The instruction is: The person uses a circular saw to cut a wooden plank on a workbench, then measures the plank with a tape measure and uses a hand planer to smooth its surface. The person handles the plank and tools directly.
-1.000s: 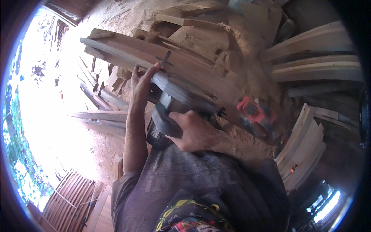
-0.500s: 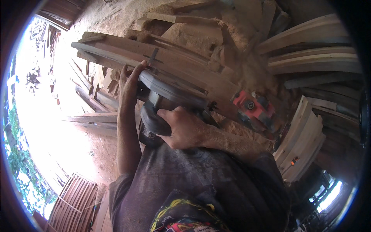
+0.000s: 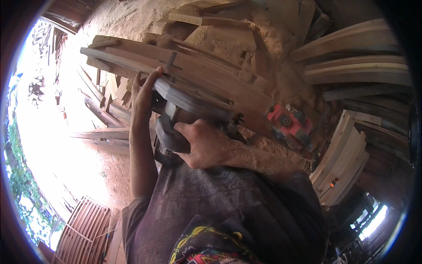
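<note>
Grey-black circular saw [image 3: 189, 99] shifted left along long brown wooden plank [image 3: 211, 77], gripped by right hand [image 3: 202, 143]; left hand [image 3: 143, 91] placed at front, closure unclear.

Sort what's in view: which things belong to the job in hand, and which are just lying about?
Belong to the job, it seems:
grey power tool, in the right grip
long boards, beneath it
cross-shaped metal bar, by the left grip

Apparently lying about:
red machine, to the right
small orange item, on stacked boards
curved boards, upper right
slatted wooden stack, lower left
</note>
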Motion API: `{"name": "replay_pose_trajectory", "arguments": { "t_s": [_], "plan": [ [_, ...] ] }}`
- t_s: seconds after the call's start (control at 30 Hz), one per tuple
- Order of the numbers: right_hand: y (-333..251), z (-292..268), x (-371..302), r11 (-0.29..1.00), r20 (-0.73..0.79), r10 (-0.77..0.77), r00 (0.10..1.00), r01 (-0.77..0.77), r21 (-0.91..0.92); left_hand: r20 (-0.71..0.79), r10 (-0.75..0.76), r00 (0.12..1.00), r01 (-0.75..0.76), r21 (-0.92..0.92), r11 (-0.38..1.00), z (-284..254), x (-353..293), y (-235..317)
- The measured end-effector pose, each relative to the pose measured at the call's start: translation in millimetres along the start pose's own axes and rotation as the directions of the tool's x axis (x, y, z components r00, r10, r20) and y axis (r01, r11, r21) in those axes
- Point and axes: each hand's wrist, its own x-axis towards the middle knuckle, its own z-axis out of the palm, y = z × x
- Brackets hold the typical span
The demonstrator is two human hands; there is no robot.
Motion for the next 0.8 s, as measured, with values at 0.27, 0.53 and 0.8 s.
{"name": "replay_pose_trajectory", "arguments": {
  "t_s": [0.27, 0.53, 0.8],
  "plan": [
    [-7, 0, 10, 1.0, -0.037, -0.004, 0.999, 0.004, -0.012, -0.083, -0.021, 0.996, 0.027, 0.072, 0.997, -3, -1, 13],
    [-6, 3, 27, 1.0, -0.01, 0.001, 1.0, -0.001, 0.017, -0.014, -0.016, 1.0, 0.015, -0.048, 0.999, -13, 7, 17],
    [-10, 3, 40, 0.999, -0.017, -0.018, 1.0, 0.019, 0.046, 0.01, -0.013, 1.0, 0.014, -0.081, 0.997, -24, 23, 12]
  ]
}}
